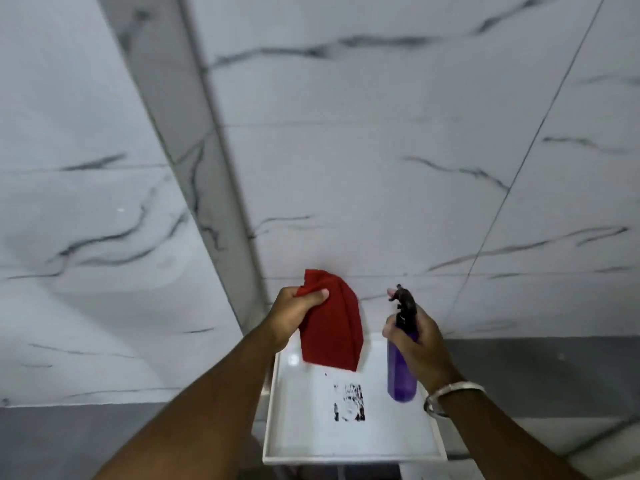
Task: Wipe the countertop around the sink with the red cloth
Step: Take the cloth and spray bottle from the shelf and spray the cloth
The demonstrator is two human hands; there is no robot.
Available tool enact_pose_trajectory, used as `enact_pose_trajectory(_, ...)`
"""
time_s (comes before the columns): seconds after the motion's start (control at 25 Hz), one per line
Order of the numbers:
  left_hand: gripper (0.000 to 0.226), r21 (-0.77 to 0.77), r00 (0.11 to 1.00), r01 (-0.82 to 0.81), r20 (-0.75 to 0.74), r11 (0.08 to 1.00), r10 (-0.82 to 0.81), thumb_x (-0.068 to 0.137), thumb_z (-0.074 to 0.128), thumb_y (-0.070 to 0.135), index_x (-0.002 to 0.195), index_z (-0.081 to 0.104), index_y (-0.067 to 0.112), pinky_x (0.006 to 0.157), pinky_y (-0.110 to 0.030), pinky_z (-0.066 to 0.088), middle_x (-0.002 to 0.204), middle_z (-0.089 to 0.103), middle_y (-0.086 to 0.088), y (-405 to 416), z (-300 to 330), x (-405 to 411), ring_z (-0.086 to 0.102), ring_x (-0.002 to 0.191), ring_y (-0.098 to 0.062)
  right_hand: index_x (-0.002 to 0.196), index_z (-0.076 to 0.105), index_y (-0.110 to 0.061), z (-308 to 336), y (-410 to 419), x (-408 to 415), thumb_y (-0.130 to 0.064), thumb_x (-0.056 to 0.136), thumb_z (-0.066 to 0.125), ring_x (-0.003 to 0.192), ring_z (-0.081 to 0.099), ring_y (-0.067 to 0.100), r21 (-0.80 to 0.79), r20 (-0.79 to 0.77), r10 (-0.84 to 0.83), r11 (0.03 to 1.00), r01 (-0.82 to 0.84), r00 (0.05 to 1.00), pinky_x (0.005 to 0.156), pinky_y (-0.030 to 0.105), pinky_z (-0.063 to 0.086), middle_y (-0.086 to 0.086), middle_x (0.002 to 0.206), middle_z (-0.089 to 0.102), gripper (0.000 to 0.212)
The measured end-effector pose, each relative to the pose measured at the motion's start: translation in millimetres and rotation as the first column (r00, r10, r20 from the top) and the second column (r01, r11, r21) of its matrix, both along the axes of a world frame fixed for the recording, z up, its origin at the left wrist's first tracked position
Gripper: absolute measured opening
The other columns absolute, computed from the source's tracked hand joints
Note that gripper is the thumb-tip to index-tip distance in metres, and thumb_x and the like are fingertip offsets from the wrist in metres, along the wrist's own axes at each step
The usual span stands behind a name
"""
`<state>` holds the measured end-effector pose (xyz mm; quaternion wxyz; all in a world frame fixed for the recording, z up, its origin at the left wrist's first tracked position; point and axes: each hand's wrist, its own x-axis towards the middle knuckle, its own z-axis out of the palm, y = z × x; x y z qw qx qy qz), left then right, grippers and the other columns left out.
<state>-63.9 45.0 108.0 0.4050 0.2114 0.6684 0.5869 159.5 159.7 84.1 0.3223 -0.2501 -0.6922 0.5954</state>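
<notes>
Left hand (294, 311) up over far-left corner of white rectangular ceramic basin (349, 457), fingers clenched on soft red cloth (332, 327); cloth hangs down, lower edge above basin's far rim. Right hand (420, 344), fingers wrapped round translucent purple spray bottle (401, 368), black nozzle up. Grey-veined white marble wall tiles (381, 168) close behind; open room between hands.

The cloth (332, 327) hangs left of the bottle (401, 365), both above the sink (311, 441).
</notes>
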Motion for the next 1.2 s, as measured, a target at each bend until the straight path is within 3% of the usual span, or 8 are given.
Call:
enact_pose_trajectory(0.16,0.018,0.207,0.995,-0.097,-0.016,0.973,0.103,0.090,0.075,0.026,0.095,0.077,0.010,0.061,-0.022,0.057,0.089,0.081,-0.007,8.0,74.0,-11.5,0.077,0.080,-0.018,0.084,0.070,-0.024,69.4,-10.9,-28.8,-0.011,0.082,0.063,0.058,0.058,0.023,0.035,-0.026,0.166,0.986,-0.165,0.986,0.060,0.034,0.052,0.003,0.061,0.061,0.015)
enact_pose_trajectory(0.24,0.020,0.236,0.996,-0.067,-0.041,0.969,0.079,0.090,0.074,0.030,0.096,0.078,0.012,0.063,-0.026,0.058,0.094,0.080,-0.008,6.8,102.0,-16.8,0.077,0.084,-0.021,0.074,0.067,-0.021,95.5,-12.3,-40.1,-0.010,0.085,0.067,0.055,0.057,0.023,0.083,-0.015,0.188,0.979,-0.187,0.982,0.057,0.036,0.053,0.003,0.059,0.061,0.016)
enact_pose_trajectory(0.44,0.017,0.297,0.995,-0.005,-0.098,0.955,0.036,0.090,0.073,0.030,0.085,0.082,0.016,0.063,-0.023,0.058,0.092,0.080,-0.009,2.7,143.4,-21.5,0.077,0.082,-0.019,0.082,0.064,-0.011,123.6,-14.4,-45.7,-0.013,0.085,0.069,0.056,0.059,0.023,0.105,-0.011,0.240,0.966,-0.238,0.971,0.057,0.036,0.055,0.005,0.062,0.061,0.006)
enact_pose_trajectory(0.56,0.016,0.319,0.993,0.010,-0.119,0.948,0.029,0.089,0.075,0.030,0.081,0.083,0.020,0.062,-0.022,0.058,0.090,0.081,-0.007,2.5,160.1,-18.9,0.077,0.081,-0.019,0.089,0.067,-0.016,122.8,-20.3,-39.6,-0.012,0.087,0.068,0.057,0.060,0.024,0.101,0.024,0.255,0.961,-0.256,0.967,0.059,0.034,0.055,0.007,0.065,0.062,0.005)
enact_pose_trajectory(0.76,0.016,0.341,0.995,-0.021,-0.081,0.940,0.052,0.083,0.080,0.030,0.087,0.082,0.014,0.065,-0.026,0.060,0.099,0.080,-0.011,4.3,175.7,-16.2,0.077,0.090,-0.025,0.085,0.066,-0.016,108.3,-26.7,-26.2,-0.009,0.087,0.068,0.057,0.058,0.021,0.089,0.050,0.235,0.967,-0.239,0.971,0.057,0.033,0.055,0.002,0.062,0.060,0.008)
enact_pose_trajectory(0.92,0.014,0.349,0.996,-0.045,-0.056,0.936,0.069,0.083,0.081,0.025,0.087,0.081,0.012,0.066,-0.028,0.061,0.098,0.080,-0.012,6.2,180.8,-11.0,0.077,0.090,-0.025,0.080,0.058,-0.003,95.2,-28.2,-17.1,-0.007,0.087,0.069,0.054,0.057,0.021,0.095,0.082,0.221,0.969,-0.229,0.972,0.054,0.036,0.053,0.005,0.061,0.057,0.012)
enact_pose_trajectory(1.04,0.019,0.321,0.994,-0.030,-0.086,0.947,0.060,0.082,0.082,0.031,0.089,0.080,0.013,0.070,-0.031,0.061,0.098,0.080,-0.010,7.2,179.7,-6.0,0.077,0.091,-0.025,0.093,0.066,-0.008,105.1,-28.5,-17.8,-0.009,0.088,0.069,0.058,0.059,0.020,0.075,0.028,0.228,0.970,-0.230,0.973,0.057,0.034,0.055,0.006,0.066,0.061,0.005)
enact_pose_trajectory(1.2,0.034,0.291,0.991,-0.081,-0.081,0.953,0.109,0.085,0.076,0.044,0.097,0.077,0.012,0.080,-0.036,0.060,0.098,0.080,-0.008,9.3,177.7,1.2,0.077,0.091,-0.023,0.089,0.064,-0.007,137.8,-18.2,-27.7,-0.017,0.090,0.069,0.059,0.062,0.021,0.123,-0.056,0.199,0.974,-0.191,0.978,0.059,0.037,0.057,0.010,0.066,0.063,0.011)
